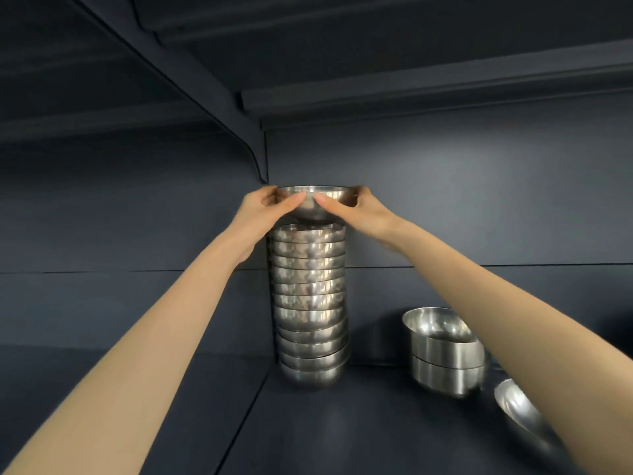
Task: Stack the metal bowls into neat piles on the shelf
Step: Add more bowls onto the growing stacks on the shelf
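Observation:
A tall pile of several nested metal bowls (310, 303) stands on the dark shelf (359, 433) at the back, near the inner corner. Just above its top I hold one more metal bowl (313, 209) upright with both hands. My left hand (265, 209) grips its left rim, thumb across the front. My right hand (356, 209) grips the right rim the same way. A narrow gap shows between the held bowl and the pile's top.
Two stacked metal bowls (445, 351) sit to the right of the tall pile. A single bowl (520, 413) lies tilted at the right, partly behind my right forearm. The upper shelf's underside (411, 90) hangs above the pile. A vertical divider (263, 159) stands behind.

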Available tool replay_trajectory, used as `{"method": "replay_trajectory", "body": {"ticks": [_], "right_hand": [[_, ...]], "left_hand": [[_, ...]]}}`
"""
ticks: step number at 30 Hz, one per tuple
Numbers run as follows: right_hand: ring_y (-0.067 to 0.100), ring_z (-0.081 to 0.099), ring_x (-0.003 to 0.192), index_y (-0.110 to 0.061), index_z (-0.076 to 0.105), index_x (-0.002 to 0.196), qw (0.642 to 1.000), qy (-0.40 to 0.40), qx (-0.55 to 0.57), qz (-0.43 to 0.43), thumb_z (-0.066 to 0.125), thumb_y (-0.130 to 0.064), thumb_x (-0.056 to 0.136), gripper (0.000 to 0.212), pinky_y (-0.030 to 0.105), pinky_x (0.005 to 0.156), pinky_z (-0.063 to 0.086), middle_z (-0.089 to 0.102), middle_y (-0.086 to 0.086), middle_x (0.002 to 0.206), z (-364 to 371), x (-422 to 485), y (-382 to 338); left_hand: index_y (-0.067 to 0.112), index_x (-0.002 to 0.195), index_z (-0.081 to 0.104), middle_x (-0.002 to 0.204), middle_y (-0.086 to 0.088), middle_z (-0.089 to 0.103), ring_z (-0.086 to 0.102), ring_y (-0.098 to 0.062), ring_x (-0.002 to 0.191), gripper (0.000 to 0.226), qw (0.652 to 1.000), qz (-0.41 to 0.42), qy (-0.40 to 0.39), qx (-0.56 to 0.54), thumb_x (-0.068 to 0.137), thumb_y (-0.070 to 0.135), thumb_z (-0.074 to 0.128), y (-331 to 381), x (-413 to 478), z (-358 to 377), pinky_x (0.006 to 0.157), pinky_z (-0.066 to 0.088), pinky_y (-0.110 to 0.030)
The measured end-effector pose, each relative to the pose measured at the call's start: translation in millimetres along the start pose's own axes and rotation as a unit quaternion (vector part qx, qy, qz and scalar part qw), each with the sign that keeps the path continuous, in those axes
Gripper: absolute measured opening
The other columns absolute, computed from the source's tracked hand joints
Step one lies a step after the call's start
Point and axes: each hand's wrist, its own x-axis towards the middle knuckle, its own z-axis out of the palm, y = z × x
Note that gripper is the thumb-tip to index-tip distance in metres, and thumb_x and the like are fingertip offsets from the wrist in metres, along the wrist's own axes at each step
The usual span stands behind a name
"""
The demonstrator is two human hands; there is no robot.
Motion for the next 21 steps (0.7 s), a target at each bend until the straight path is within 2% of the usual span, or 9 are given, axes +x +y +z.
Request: {"method": "replay_trajectory", "body": {"ticks": [2, 4, 5, 7, 8, 10, 13, 17, 21], "right_hand": [[0.015, 0.046, 0.123, -0.006, 0.031, 0.14, 1.0, 0.0, -0.004, 0.009, 0.068, -0.061, 0.078, 0.091, 0.026, 0.099, 0.04, 0.046, 0.0, 0.138, 7, 5, 3], [0.017, 0.053, 0.116, -0.008, 0.039, 0.133, 1.0, 0.012, -0.019, 0.015, 0.071, -0.07, 0.067, 0.096, 0.03, 0.098, 0.045, 0.05, 0.001, 0.129, 13, 9, 8], [0.016, 0.056, 0.111, -0.008, 0.042, 0.128, 0.999, 0.017, -0.03, 0.023, 0.072, -0.072, 0.063, 0.096, 0.029, 0.095, 0.048, 0.053, -0.001, 0.122, 15, 9, 9], [0.004, 0.057, 0.096, -0.011, 0.048, 0.119, 0.999, 0.02, -0.026, 0.023, 0.075, -0.06, 0.072, 0.073, 0.013, 0.077, 0.048, 0.057, -0.01, 0.102, 16, 8, 12], [0.0, 0.055, 0.089, -0.012, 0.049, 0.118, 0.999, 0.018, -0.017, 0.022, 0.074, -0.051, 0.078, 0.062, 0.008, 0.068, 0.045, 0.056, -0.014, 0.095, 16, 8, 15], [-0.001, 0.056, 0.091, -0.014, 0.048, 0.12, 0.999, 0.022, -0.005, 0.028, 0.073, -0.045, 0.08, 0.056, 0.008, 0.072, 0.045, 0.057, -0.016, 0.097, 16, 6, 20], [0.008, 0.06, 0.098, -0.016, 0.048, 0.114, 0.999, 0.028, 0.007, 0.046, 0.074, -0.046, 0.079, 0.053, 0.022, 0.088, 0.048, 0.06, -0.01, 0.1, 20, 6, 25], [0.013, 0.059, 0.085, -0.021, 0.046, 0.093, 0.998, 0.035, 0.01, 0.056, 0.079, -0.052, 0.071, 0.051, 0.028, 0.082, 0.049, 0.059, -0.003, 0.091, 26, 7, 29], [0.01, 0.056, 0.078, -0.024, 0.044, 0.086, 0.997, 0.033, -0.001, 0.064, 0.078, -0.052, 0.073, 0.046, 0.025, 0.077, 0.046, 0.058, -0.003, 0.089, 29, 5, 32]], "left_hand": [[0.028, 0.099, 0.057, 0.106, 0.015, 0.061, 0.055, 0.003, 0.103, 0.022, 1.0, -0.006, -0.004, -0.018, 0.082, 0.033, 0.071, -11, 6, -5, 0.103, 0.038, -0.022], [0.021, 0.113, 0.058, 0.115, 0.01, 0.062, 0.055, -0.002, 0.111, 0.043, 1.0, -0.01, -0.011, -0.027, 0.077, 0.038, 0.074, -20, 8, -7, 0.107, 0.037, -0.024], [0.022, 0.108, 0.059, 0.112, 0.011, 0.062, 0.056, 0.001, 0.107, 0.036, 0.999, -0.014, -0.016, -0.031, 0.078, 0.037, 0.074, -25, 11, -8, 0.104, 0.038, -0.022], [0.029, 0.092, 0.058, 0.101, 0.016, 0.061, 0.054, 0.01, 0.092, 0.016, 0.999, -0.023, -0.031, -0.033, 0.084, 0.031, 0.071, -33, 13, -8, 0.089, 0.039, -0.011], [0.031, 0.088, 0.057, 0.097, 0.017, 0.06, 0.054, 0.013, 0.087, 0.014, 0.999, -0.021, -0.032, -0.033, 0.085, 0.03, 0.07, -35, 13, -6, 0.081, 0.039, -0.007], [0.03, 0.09, 0.058, 0.098, 0.016, 0.062, 0.055, 0.013, 0.086, 0.013, 0.999, -0.013, -0.029, -0.031, 0.085, 0.029, 0.07, -39, 14, -4, 0.071, 0.04, -0.003], [0.018, 0.106, 0.063, 0.111, 0.007, 0.066, 0.059, 0.005, 0.096, 0.028, 0.999, -0.007, -0.025, -0.043, 0.084, 0.033, 0.071, -45, 15, -6, 0.081, 0.043, -0.009], [0.0, 0.118, 0.059, 0.106, 0.006, 0.066, 0.061, -0.006, 0.103, 0.058, 0.999, -0.009, -0.029, -0.044, 0.079, 0.041, 0.073, -49, 11, -10, 0.099, 0.041, -0.021], [0.006, 0.12, 0.06, 0.116, 0.004, 0.067, 0.059, -0.01, 0.113, 0.076, 0.998, -0.008, -0.044, -0.032, 0.066, 0.058, 0.077, -52, 7, -15, 0.11, 0.038, -0.035]]}}
